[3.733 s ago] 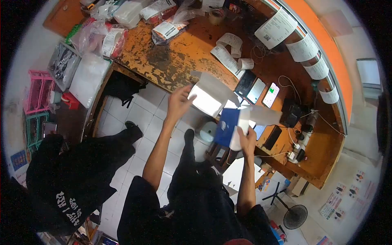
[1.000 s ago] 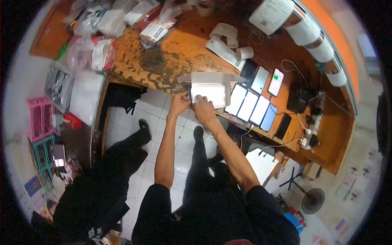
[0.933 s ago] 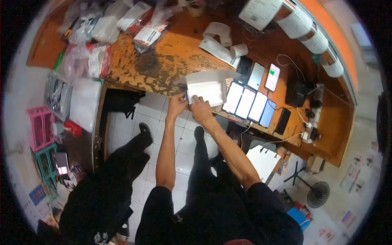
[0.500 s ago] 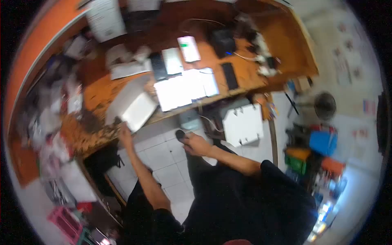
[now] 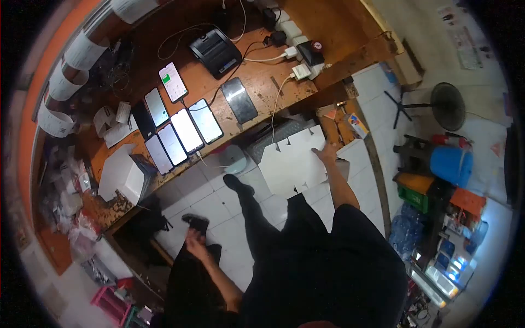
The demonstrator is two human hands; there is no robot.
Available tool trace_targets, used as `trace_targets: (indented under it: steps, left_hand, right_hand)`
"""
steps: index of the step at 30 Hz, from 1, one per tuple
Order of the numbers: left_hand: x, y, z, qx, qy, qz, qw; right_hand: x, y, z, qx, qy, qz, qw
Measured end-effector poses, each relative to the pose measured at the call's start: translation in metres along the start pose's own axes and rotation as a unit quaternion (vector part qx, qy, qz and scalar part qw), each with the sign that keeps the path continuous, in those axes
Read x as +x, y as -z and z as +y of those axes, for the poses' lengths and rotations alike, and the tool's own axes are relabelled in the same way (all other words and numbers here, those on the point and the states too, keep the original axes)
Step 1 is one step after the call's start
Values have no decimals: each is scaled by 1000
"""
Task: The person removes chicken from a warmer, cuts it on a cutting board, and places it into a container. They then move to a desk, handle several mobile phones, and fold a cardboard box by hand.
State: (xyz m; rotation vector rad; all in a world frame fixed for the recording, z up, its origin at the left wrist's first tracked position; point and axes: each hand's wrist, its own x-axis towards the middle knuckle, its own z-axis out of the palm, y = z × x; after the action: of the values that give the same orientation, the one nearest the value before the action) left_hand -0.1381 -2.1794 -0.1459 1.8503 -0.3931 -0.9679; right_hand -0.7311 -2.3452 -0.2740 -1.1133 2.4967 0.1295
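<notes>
My right hand [image 5: 328, 155] is at the upper right edge of a notched white cardboard sheet [image 5: 292, 164], thumb over its face and fingers along the edge. It appears to grip the sheet, though the fingertips are partly hidden. Low over the floor, beside my dark shoe [image 5: 196, 222], my left hand [image 5: 198, 244] hangs with loosely bent fingers and nothing visible in it; it is slightly blurred. A folded white cardboard box [image 5: 127, 177] with a raised flap rests near the bench's front edge.
Several lit phones [image 5: 186, 130] lie on the wooden bench [image 5: 262, 104], near a black printer-like device [image 5: 216, 53] and charging cables. Plastic bags [image 5: 68, 197] crowd the left end. A standing fan [image 5: 447, 106] and a blue container [image 5: 451, 165] are at right.
My left hand has come away from the white box and dropped toward the floor. My right hand has moved from above my shoe to the cardboard sheet. The view has shifted and sharpened.
</notes>
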Motion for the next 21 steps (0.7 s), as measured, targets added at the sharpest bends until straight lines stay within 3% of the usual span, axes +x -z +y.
trace_targets:
  steps: [2, 4, 8, 10, 14, 16, 18, 21]
  left_hand:
    - [-66, -21, -21, 52, 45, -53, 996]
    - [-122, -69, -24, 34, 129, -25, 991]
    - [-181, -155, -29, 69, 107, -129, 983]
    - [-196, -194, -24, 119, 95, -189, 970]
    - [-214, -240, -24, 151, 108, -196, 963]
    - [-218, -252, -30, 169, 202, -200, 944]
    - [-221, -250, -48, 154, 163, -207, 952]
    - [-225, -245, -54, 142, 142, -215, 956]
  right_hand:
    - [0, -19, 0, -29, 30, -10, 999]
    - [6, -23, 1, -52, 21, 54, 997]
    - [12, -22, 13, 18, 21, 94, 995]
    - [19, -11, 18, 59, 24, 87, 994]
    - [33, -16, 33, 125, 49, 69, 989]
    - [38, -8, 34, 132, 42, 73, 988]
    - [47, -11, 41, 183, 32, 2, 983]
    - [54, -12, 50, 207, 55, -21, 977]
